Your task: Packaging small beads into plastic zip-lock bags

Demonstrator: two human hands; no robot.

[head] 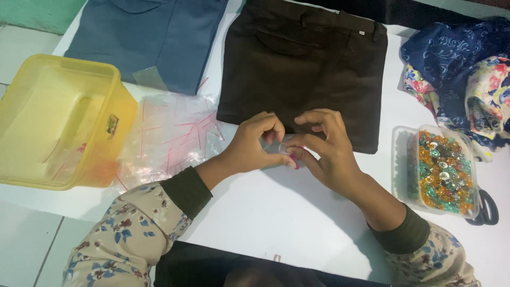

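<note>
one clear tub [402, 159] holds amber and green beads [443, 172] beside right hand [326, 151].

yellow tub [64, 122] | blue trousers [154, 37] | dark brown trousers [308, 64] | floral cloth [467, 79] | amber-teal beads [443, 172]

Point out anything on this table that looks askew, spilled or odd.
Nothing looks spilled or damaged. The loose pile of clear plastic bags with red strips lies untidily, partly under the tipped yellow plastic tub. The black scissors are half hidden beneath the clear box of coloured beads.
</note>
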